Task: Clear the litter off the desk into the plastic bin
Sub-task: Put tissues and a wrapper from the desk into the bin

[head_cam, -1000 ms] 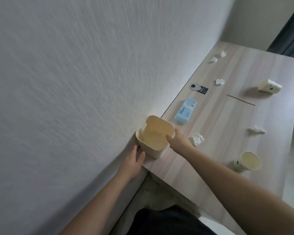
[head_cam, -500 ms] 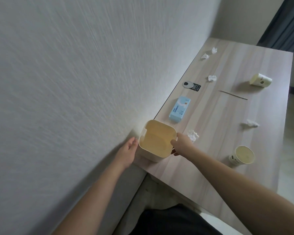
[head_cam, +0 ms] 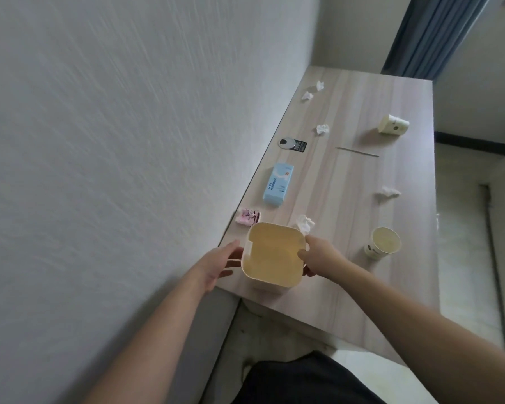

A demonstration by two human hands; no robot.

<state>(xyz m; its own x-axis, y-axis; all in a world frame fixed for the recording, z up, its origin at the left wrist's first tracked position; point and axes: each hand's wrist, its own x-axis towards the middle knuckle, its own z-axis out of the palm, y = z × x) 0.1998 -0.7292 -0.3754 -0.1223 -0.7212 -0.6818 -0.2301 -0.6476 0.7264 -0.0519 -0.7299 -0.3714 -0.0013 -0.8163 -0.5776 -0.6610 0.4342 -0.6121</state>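
The cream plastic bin (head_cam: 286, 282) stands open-topped and empty near the desk's front left corner. My right hand (head_cam: 318, 256) grips its right rim, thumb inside. My left hand (head_cam: 219, 265) is at the bin's left wall with fingers spread, holding nothing. Litter lies beyond: a crumpled tissue (head_cam: 305, 223) just behind the bin, a pink packet (head_cam: 248, 216) by the wall, a blue carton (head_cam: 278, 183), an upright paper cup (head_cam: 383, 246), a tipped paper cup (head_cam: 393, 124), a thin stick (head_cam: 357, 152), and more tissues (head_cam: 388, 192) (head_cam: 322, 129) (head_cam: 307, 96).
The wooden desk (head_cam: 347, 301) runs along a white wall on its left. A black tag (head_cam: 292, 144) lies near the wall. A blue curtain (head_cam: 432, 36) hangs past the far end. My dark-clothed lap (head_cam: 303, 380) is below the front edge.
The bin has slid away from the wall toward the front edge, uncovering the pink packet. My left hand moved up beside the bin's left wall; my right hand kept its grip.
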